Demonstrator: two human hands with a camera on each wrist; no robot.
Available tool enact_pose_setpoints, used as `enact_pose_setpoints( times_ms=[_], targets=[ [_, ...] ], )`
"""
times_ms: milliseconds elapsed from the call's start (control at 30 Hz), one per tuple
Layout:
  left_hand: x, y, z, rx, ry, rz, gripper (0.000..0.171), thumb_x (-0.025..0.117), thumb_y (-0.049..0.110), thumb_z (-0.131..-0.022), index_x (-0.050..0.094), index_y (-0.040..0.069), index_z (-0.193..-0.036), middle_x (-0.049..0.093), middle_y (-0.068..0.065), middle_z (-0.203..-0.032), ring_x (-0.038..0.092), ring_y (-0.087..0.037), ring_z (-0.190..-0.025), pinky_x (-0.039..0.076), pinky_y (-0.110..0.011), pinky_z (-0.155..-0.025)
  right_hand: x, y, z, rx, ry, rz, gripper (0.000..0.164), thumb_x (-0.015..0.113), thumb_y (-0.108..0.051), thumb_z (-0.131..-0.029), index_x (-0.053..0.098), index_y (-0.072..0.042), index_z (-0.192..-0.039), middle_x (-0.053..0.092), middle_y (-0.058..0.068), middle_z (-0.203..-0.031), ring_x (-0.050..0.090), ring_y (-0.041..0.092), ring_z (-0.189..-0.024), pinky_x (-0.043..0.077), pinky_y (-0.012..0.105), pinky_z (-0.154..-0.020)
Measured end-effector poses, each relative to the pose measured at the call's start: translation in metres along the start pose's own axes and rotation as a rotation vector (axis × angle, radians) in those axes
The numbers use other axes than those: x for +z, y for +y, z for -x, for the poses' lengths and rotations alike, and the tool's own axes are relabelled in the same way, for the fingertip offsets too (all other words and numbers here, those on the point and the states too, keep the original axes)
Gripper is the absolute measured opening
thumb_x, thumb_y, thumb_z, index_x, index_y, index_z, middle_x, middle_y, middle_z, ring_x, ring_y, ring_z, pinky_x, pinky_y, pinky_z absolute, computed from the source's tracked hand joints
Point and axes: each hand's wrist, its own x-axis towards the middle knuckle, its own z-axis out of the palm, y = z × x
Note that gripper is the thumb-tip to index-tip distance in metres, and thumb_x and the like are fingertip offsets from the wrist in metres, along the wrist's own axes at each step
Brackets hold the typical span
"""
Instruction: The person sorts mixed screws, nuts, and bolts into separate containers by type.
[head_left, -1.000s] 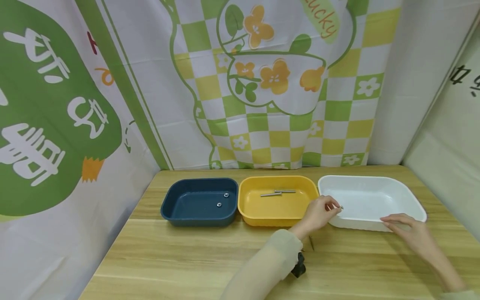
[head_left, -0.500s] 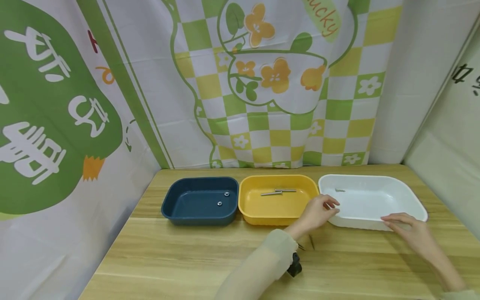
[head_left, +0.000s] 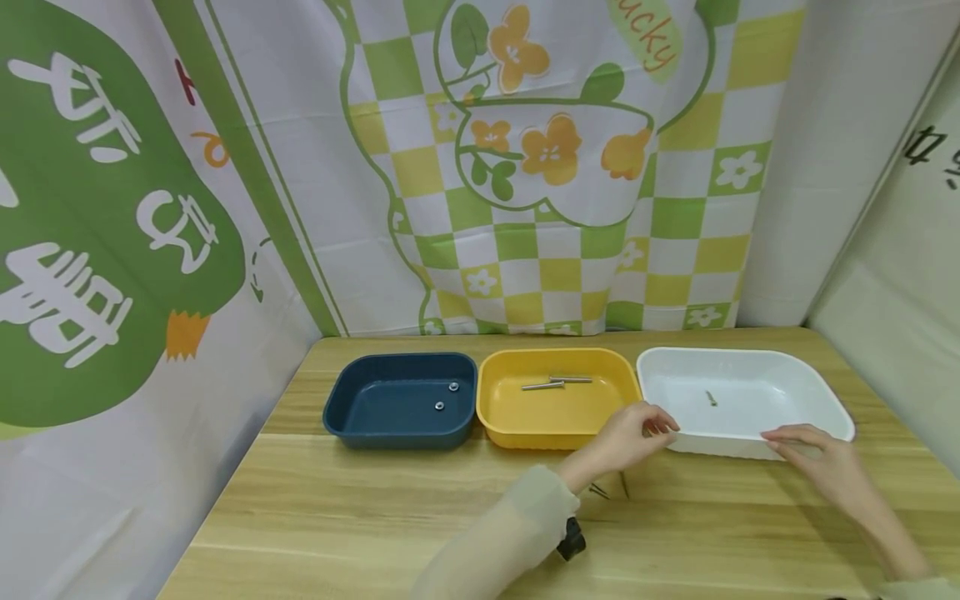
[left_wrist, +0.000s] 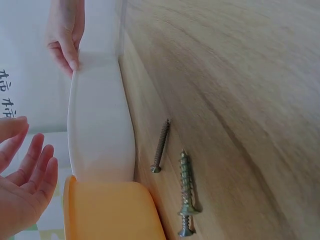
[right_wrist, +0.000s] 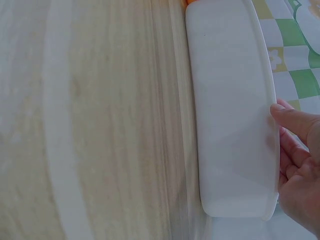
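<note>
A single screw (head_left: 711,399) lies on the floor of the white tray (head_left: 750,358). My left hand (head_left: 630,435) is just off the white tray's near left corner, its fingers loosely bent and holding nothing. Thumb and fingers of my right hand (head_left: 817,462) pinch the tray's near rim; in the right wrist view the thumb of that hand (right_wrist: 300,155) is outside the wall and the fingers are behind it. Below my left hand, a thin dark screw (left_wrist: 161,146) and two thicker-looking ones end to end, one of them a brass-toned screw (left_wrist: 186,185), lie on the table.
The yellow tray (head_left: 517,438), with two long bolts (head_left: 543,386) inside, stands against the white one. Left of it is the dark blue tray (head_left: 405,442) holding two small nuts (head_left: 439,406). A printed cloth (head_left: 525,275) hangs behind the wooden table (head_left: 337,517).
My left hand has let go of a screw, which dropped into the white tray and rolled toward its middle. The hand has drawn slightly back and down. My right hand stays on the rim.
</note>
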Motion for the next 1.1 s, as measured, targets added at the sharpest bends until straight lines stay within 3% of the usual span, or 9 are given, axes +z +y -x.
enact_pose_setpoints(
  times_ms=[633,800,1100],
  targets=[
    [-0.009,-0.008,0.027,0.070,-0.245,-0.085,0.013,0.059,0.016,-0.085,0.064,0.012,-0.096,0.062,0.008,-0.088,0.050,0.008,-0.076,0.037,-0.003,-0.068,-0.001,0.001,0.000,0.016,-0.004,0.011,0.016,0.063,0.006,-0.075,0.068,-0.006,-0.084,0.054,-0.031,-0.087,0.043,-0.022,-0.087,0.025,-0.001,-0.075],
    [-0.014,-0.011,0.034,0.107,-0.277,-0.110,0.012,0.058,0.015,-0.085,0.063,0.011,-0.095,0.062,0.006,-0.089,0.050,0.007,-0.076,0.039,-0.005,-0.069,-0.001,0.001,0.000,0.028,-0.015,0.018,0.015,0.063,0.005,-0.076,0.068,-0.007,-0.084,0.054,-0.032,-0.086,0.042,-0.022,-0.087,0.025,-0.001,-0.074],
    [-0.018,-0.017,0.042,0.113,-0.284,-0.122,0.013,0.059,0.017,-0.085,0.063,0.011,-0.096,0.060,0.005,-0.091,0.051,0.004,-0.080,0.038,-0.005,-0.071,-0.001,0.001,0.000,0.035,-0.013,0.019,0.014,0.063,0.003,-0.076,0.068,-0.008,-0.083,0.053,-0.033,-0.086,0.041,-0.023,-0.086,0.025,-0.001,-0.074]
  ],
)
